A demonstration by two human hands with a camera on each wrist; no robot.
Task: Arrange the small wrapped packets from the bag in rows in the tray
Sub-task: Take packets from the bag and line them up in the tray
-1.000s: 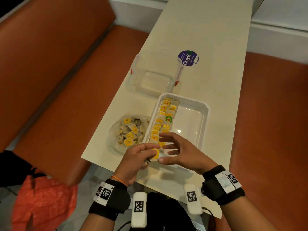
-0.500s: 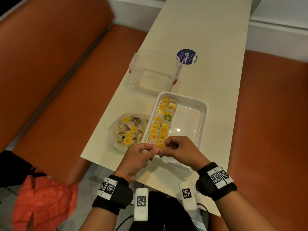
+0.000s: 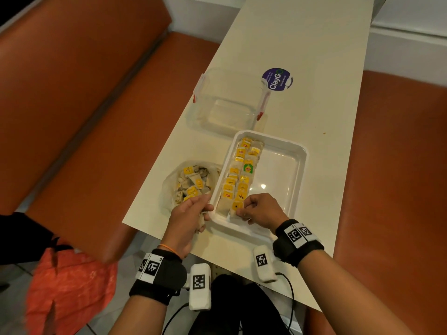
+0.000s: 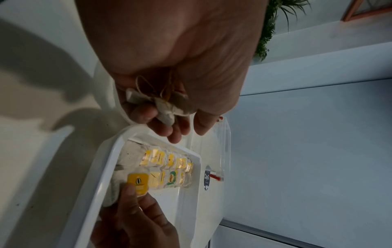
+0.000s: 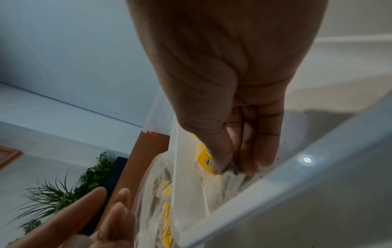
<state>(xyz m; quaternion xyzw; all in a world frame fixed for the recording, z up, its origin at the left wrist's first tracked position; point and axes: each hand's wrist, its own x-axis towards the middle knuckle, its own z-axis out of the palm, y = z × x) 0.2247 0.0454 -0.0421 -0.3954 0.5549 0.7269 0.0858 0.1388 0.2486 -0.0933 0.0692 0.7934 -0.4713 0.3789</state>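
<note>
Low in the frame, the left hand (image 3: 188, 220) curls round a clutch of tea bags (image 4: 167, 107) beside the white tray (image 3: 298, 180). The right hand (image 3: 262, 209) pinches a yellow-tagged tea bag (image 3: 237, 204) at the near end of two rows. Mid-left, the plastic bag (image 3: 191, 183) holds more. Farther up stands a clear container (image 3: 227, 102).

Long pale table (image 3: 314, 56) holds white tray (image 3: 298, 165). Bag of packets (image 3: 193, 182) just left of tray. Clear box (image 3: 227, 100) (red clips) behind tray; round sticker (image 3: 277, 79) near box.
</note>
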